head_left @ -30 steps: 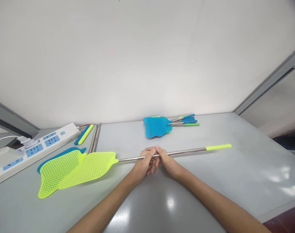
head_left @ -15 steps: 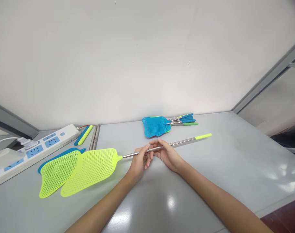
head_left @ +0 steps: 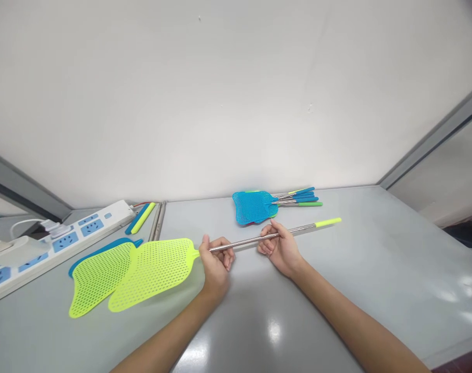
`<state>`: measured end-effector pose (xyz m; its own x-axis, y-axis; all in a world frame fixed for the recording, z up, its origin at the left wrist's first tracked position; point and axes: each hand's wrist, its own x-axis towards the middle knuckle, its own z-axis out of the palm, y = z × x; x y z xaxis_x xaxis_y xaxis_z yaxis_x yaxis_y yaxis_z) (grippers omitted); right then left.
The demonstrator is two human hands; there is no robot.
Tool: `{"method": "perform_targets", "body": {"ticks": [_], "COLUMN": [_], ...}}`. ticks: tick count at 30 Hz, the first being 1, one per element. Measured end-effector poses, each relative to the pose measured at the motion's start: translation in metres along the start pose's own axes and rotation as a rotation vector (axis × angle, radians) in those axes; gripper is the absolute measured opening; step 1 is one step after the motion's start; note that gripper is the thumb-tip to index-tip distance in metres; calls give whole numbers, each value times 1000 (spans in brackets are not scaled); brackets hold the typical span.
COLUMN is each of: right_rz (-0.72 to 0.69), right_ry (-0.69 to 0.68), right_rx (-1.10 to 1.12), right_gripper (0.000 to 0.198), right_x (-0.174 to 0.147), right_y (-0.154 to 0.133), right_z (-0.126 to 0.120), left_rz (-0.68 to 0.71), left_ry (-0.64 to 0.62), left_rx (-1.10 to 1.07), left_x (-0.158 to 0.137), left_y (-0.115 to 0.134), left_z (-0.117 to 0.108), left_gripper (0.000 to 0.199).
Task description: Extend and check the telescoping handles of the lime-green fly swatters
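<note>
A yellow-green fly swatter with a metal rod and a yellow grip spans the space in front of me, head to the left. My left hand is closed around the rod close to the head. Farther along, my right hand has its fingers curled about the rod, short of the yellow grip. Partly under the held swatter's head lie another yellow-green swatter head and a blue swatter head. A stack of fly swatters, blue on top, lies by the wall with its handles pointing right.
At the left a white power strip with blue sockets holds plugged-in adapters. Beside it lie a blue tube, a yellow tube and thin metal rods. The grey table meets the white wall behind.
My hands have moved apart along the rod: the left slid toward the swatter's head, the right a little toward the grip. The whole view has shifted slightly.
</note>
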<state>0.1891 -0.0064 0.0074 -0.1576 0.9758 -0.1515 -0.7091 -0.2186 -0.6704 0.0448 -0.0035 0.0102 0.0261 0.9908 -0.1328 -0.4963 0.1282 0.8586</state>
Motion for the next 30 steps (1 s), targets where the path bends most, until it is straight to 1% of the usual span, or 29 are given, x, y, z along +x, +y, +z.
{"method": "perform_targets", "body": {"ticks": [2, 5, 6, 7, 10, 12, 16, 22, 26, 30], "right_rz": [-3, -29, -46, -69, -133, -148, -136, -142, -147, -133], "right_ry": [20, 47, 53, 58, 52, 35, 11, -53, -70, -54], "right_rx": [10, 0, -6, -12, -29, -34, -51, -103, -109, -119], "right_gripper": [37, 37, 37, 37, 37, 36, 35, 37, 37, 37], "right_x": [0, 1, 1, 2, 1, 1, -1, -4, -6, -7], "right_y": [-1, -3, -4, -5, -8, -9, -8, -7, -4, -2], "right_z": [0, -1, -1, -2, -3, -3, 1, 4, 6, 6], "left_rz": [-15, -42, -62, -101, -280, -350, -358, -350, -363, -372], "left_ry": [4, 0, -39, -107, -360, -447, -468, -447, -433, -414], "left_rx": [8, 86, 103, 112, 112, 116, 119, 95, 62, 46], "left_x": [1, 4, 5, 6, 8, 8, 8, 7, 6, 5], "left_y": [-1, -4, -5, -5, -4, -2, -1, -2, -1, 2], "left_z": [0, -2, -3, -3, -6, -8, -11, -12, -12, -10], "left_gripper": [60, 51, 48, 47, 47, 47, 47, 47, 46, 46]}}
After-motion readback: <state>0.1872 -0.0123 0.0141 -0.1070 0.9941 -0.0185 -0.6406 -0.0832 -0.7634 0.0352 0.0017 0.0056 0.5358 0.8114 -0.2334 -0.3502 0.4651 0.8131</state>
